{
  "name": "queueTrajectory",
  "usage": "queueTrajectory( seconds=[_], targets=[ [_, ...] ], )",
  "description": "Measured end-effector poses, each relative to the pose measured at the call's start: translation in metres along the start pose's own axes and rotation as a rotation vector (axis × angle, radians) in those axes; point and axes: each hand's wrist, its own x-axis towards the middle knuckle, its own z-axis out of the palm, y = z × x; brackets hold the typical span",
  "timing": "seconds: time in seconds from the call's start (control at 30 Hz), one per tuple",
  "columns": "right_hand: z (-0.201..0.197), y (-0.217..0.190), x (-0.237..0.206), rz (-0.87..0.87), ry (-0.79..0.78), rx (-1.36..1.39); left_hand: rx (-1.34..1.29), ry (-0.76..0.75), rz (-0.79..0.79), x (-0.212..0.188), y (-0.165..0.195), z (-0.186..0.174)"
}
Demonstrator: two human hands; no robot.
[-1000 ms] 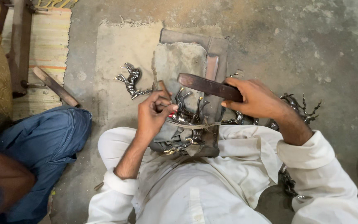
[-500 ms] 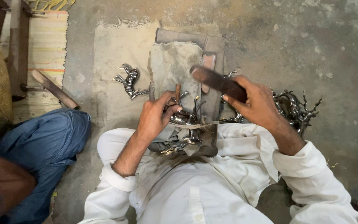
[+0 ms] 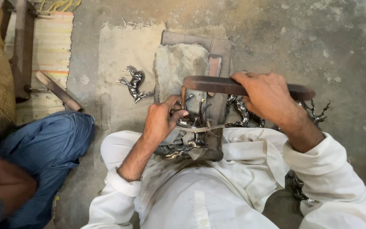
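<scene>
I sit on the floor in white clothes. My left hand (image 3: 162, 120) pinches a thin chisel-like rod and steadies a shiny metal deer figurine (image 3: 191, 123) that rests on a wooden block (image 3: 217, 55) between my legs. My right hand (image 3: 267, 96) is wrapped around a long dark wooden bat (image 3: 210, 83), held level just above the figurine. The figurine's lower part is hidden by my left hand and a cloth.
A finished metal deer figurine (image 3: 133, 83) lies on the pale mat (image 3: 119, 46) to the left. More figurines (image 3: 314, 111) are piled by my right forearm. Another person's knee in blue trousers (image 3: 47, 148) sits at left, beside a wooden stick (image 3: 58, 91) and a striped rug (image 3: 51, 38).
The bat in my right hand has come down from a tilted, raised position to level just above the figurine. My left hand stays on the figurine.
</scene>
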Motion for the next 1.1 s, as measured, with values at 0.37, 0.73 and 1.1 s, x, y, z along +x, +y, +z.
queueTrajectory(
  seconds=[0.37,0.73,1.1],
  targets=[
    [0.072,0.017,-0.040,0.291,-0.136,0.794,-0.491,-0.059,-0.018,0.021,-0.016,-0.014],
    [0.139,0.001,-0.111,0.519,0.053,1.089,0.021,-0.590,0.403,0.063,0.021,-0.010],
    [0.103,-0.013,-0.114,0.352,0.423,0.249,0.094,-0.670,0.429,0.066,0.022,-0.009]
  ],
)
